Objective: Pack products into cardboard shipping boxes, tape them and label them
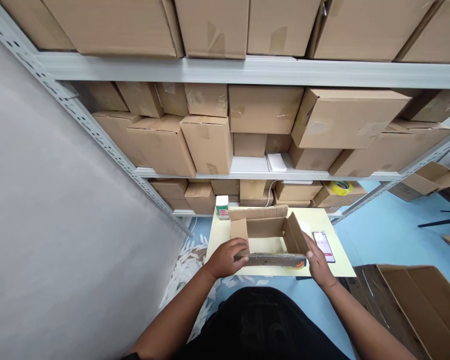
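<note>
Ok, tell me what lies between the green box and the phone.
In the head view, the open carton and the right hand at its end lie between the green box and the phone.

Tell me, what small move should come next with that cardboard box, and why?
Perhaps fold the rear flap of the cardboard box inward: it stands unfolded, yellow tabletop seems visible through the box, and left grip and right grip hold its sides.

held carton point(265, 227) over table point(344, 266): orange mark point(300, 264) too small to tell | phone point(323, 246) on table: screen text unreadable | top-shelf cartons point(114, 25) above table: tops cut off | large carton point(422, 300) right of table: cut off
</note>
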A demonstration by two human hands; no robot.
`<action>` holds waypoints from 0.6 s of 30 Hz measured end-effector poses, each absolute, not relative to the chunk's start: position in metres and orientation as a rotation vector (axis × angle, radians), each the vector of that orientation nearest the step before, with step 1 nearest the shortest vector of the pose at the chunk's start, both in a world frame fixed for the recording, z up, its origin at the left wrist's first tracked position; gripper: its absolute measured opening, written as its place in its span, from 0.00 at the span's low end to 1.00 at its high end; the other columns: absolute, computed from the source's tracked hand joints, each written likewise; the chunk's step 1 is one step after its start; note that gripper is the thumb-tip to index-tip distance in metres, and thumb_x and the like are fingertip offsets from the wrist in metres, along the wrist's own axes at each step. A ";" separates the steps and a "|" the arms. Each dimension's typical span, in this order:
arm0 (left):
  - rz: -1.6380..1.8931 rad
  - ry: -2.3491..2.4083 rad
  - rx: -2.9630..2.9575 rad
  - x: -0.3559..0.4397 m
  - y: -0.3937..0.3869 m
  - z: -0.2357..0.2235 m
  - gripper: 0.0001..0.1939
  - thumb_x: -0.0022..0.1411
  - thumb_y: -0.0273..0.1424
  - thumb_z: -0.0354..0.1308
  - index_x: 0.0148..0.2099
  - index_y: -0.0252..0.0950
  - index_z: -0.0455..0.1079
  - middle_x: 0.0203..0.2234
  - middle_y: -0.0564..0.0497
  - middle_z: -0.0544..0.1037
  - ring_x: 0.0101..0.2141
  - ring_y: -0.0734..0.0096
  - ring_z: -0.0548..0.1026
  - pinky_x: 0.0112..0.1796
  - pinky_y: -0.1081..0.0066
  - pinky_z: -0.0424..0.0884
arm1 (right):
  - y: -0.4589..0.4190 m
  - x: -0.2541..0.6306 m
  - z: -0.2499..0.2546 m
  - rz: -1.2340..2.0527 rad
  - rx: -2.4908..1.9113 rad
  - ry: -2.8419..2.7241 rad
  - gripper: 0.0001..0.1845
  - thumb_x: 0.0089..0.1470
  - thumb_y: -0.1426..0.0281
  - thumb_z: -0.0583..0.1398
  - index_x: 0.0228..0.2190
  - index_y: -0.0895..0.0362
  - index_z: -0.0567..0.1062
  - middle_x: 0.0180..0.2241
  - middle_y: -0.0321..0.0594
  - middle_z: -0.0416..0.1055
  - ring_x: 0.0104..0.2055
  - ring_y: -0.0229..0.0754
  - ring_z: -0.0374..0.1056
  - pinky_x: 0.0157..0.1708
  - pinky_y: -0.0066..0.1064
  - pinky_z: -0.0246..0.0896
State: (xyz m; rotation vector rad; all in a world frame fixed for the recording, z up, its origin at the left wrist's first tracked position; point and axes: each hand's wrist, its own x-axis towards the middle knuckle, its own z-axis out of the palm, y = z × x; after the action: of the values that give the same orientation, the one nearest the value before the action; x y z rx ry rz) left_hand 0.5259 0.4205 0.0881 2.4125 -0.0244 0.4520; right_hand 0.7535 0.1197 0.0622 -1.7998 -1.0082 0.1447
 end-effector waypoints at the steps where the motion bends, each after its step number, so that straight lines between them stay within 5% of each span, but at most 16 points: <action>1: 0.417 0.002 2.394 0.528 0.419 0.090 0.17 0.65 0.35 0.63 0.55 0.39 0.78 0.52 0.42 0.80 0.53 0.59 0.79 0.56 0.60 0.76 | 0.117 0.752 0.062 0.151 -1.760 -1.056 0.37 0.68 0.45 0.47 0.69 0.50 0.63 0.70 0.45 0.59 0.73 0.59 0.54 0.71 0.55 0.51; 6: 0.125 -0.005 2.388 0.536 0.421 0.111 0.11 0.68 0.40 0.61 0.46 0.43 0.82 0.54 0.49 0.81 0.54 0.63 0.79 0.57 0.66 0.74 | 0.111 0.757 0.058 0.157 -1.781 -1.215 0.41 0.67 0.45 0.50 0.73 0.48 0.53 0.73 0.45 0.54 0.74 0.60 0.51 0.70 0.57 0.52; 10: -0.048 -0.094 2.499 0.543 0.424 0.135 0.13 0.71 0.42 0.58 0.50 0.50 0.82 0.57 0.54 0.80 0.56 0.62 0.78 0.57 0.66 0.71 | 0.110 0.778 0.057 0.174 -1.821 -1.315 0.43 0.66 0.48 0.55 0.74 0.47 0.49 0.73 0.45 0.53 0.74 0.59 0.51 0.69 0.56 0.55; 18: -0.099 -0.317 2.696 0.543 0.420 0.145 0.14 0.73 0.38 0.54 0.55 0.47 0.77 0.56 0.48 0.80 0.52 0.58 0.80 0.50 0.65 0.74 | 0.114 0.784 0.062 0.108 -1.907 -1.572 0.46 0.62 0.53 0.63 0.73 0.47 0.51 0.74 0.46 0.51 0.73 0.61 0.52 0.68 0.61 0.55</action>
State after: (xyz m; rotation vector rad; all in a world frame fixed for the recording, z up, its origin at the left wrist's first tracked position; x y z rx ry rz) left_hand 0.5432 0.4205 0.1450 2.6955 -0.3173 -0.0990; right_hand 0.7843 0.1141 0.0622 -1.9068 -1.5716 0.1080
